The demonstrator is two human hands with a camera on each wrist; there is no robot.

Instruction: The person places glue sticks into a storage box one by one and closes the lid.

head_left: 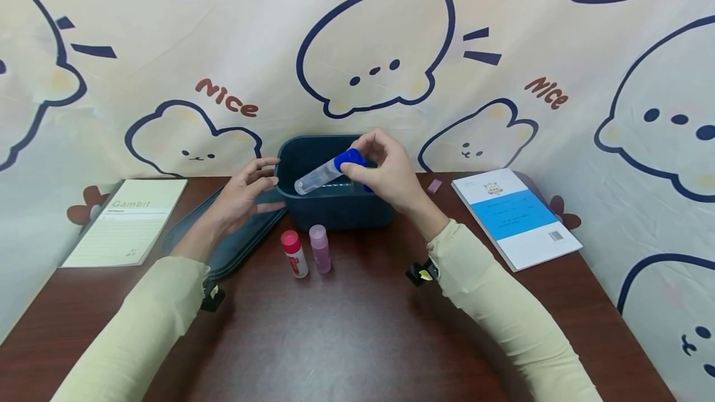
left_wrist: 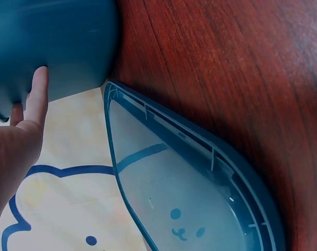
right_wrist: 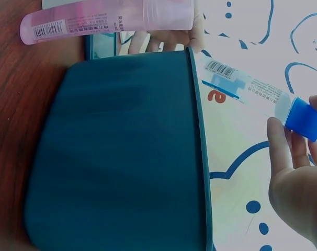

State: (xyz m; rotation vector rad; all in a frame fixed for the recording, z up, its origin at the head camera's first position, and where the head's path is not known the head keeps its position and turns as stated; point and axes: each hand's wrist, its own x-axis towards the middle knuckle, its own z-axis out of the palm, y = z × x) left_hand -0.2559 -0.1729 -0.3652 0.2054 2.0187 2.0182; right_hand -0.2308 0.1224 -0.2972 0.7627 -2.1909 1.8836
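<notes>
My right hand (head_left: 391,172) pinches the blue cap of a clear tube (head_left: 321,177) by thumb and fingers. The tube slants over the opening of a dark teal box (head_left: 341,213), its clear end low and to the left; a barcode label shows on it in the right wrist view. At the box's left end, my left hand (head_left: 237,200) rests its spread, fairly straight fingers against the wall. In front of the box stand a red-capped white glue stick (head_left: 294,254) and a pink-purple tube (head_left: 320,249). Much of the box's inside is hidden.
Left of the box, a teal-rimmed lid (head_left: 259,244) leans with its clear panel showing in the left wrist view. A pale notebook (head_left: 125,222) lies farther left. On the right are a blue-and-white book (head_left: 514,219) and a small pink block (head_left: 434,186). A patterned cloth backs the table.
</notes>
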